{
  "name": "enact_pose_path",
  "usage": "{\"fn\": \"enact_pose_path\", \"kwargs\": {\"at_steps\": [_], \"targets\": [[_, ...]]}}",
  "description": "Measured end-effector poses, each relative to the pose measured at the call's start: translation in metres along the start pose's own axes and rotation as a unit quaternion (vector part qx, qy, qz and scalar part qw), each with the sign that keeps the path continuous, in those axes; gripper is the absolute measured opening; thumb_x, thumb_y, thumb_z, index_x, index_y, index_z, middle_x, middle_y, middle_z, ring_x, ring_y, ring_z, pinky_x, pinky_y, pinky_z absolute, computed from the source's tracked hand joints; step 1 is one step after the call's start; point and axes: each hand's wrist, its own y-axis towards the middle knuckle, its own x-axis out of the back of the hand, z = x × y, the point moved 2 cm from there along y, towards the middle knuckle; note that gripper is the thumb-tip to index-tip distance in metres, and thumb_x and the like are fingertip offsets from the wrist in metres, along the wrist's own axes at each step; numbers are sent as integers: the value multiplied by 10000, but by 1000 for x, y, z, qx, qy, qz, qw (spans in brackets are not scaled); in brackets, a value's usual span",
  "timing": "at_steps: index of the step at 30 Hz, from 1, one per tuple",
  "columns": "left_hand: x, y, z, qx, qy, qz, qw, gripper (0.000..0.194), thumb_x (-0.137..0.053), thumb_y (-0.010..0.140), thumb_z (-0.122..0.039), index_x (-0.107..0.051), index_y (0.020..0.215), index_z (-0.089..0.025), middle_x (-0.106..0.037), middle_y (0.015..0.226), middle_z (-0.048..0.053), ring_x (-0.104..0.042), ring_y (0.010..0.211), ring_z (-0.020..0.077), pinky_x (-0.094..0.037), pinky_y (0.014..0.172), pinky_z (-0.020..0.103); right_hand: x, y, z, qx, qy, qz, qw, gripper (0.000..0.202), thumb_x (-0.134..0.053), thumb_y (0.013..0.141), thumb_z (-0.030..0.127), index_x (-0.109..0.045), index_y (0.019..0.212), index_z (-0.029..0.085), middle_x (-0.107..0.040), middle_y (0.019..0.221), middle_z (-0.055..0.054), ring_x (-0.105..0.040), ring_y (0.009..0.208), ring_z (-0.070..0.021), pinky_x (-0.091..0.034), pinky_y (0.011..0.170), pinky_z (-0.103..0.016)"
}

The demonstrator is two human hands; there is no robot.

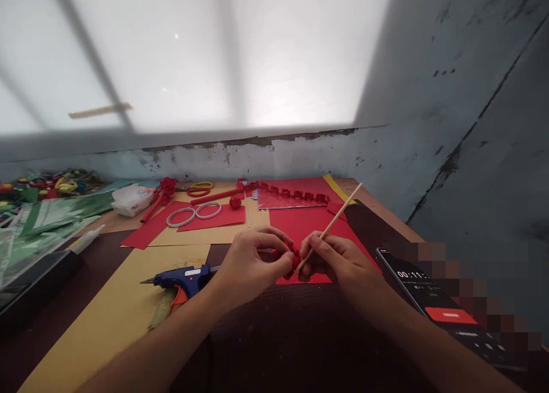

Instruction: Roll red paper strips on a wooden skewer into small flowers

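Hands meet at the near middle of the surface (274, 347), just above a red paper sheet (300, 224). Left hand (253, 264) has fingers curled in, pinching a small red paper curl (295, 260) from its left side; right hand (338, 264) is closed on a thin wooden stick (332, 226) low down, so the long free end angles up and away to the right and the tip sits in the curl. Judging by that grip, the stick acts as a mandrel and the left hand keeps the paper tight against it; how many turns are on it I can't tell, fingers cover most of it. Blue glue gun (182, 278) lies on its side just left of the left wrist, nozzle pointing left, indicator lit, probably parked within reach. Phone (433, 301) lies face up right of the right forearm with a timer screen on. Farther back: two white rings (195, 214) flat on red paper, a row of finished red curls (295, 194) on another red sheet, red paper rolls (214, 197), yellow-handled scissors (199, 187). Containers: one white plastic tub (132, 198) at the back left, contents not readable. Far-left heap of coloured bits (47, 182) sits loose, with green sheets (51, 213) below; whether anything holds the heap, can't tell.
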Motion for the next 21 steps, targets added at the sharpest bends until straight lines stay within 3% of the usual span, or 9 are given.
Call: {"fn": "enact_pose_path", "kwargs": {"at_steps": [9,15,21], "targets": [[1,1,2,-5,22,12,1000,138,-661,797,-148,-778,726,-160,-689,984,66,-686,813,154,-558,671,233,0,-1,1,16,-43,1,999,360,-580,970,477,-684,837,160,-687,755,-44,-658,692,-160,-548,733,-318],[2,2,-3,7,52,4,999,197,-646,798,-134,-746,630,-164,-695,950,63,-686,908,172,-540,739,232,-3,-3,4,34,-88,3,996,369,-554,983,477,-693,830,171,-695,752,-41,-674,703,-167,-548,733,-315],[2,1,-4,-1,34,23,999,163,-645,823,-149,-751,700,-155,-667,1021,84,-683,980,191,-564,748,234,-4,-4,8,34,-102,2,994,360,-554,983,468,-728,859,179,-731,795,-59,-685,721,-178,-549,740,-324]]}}
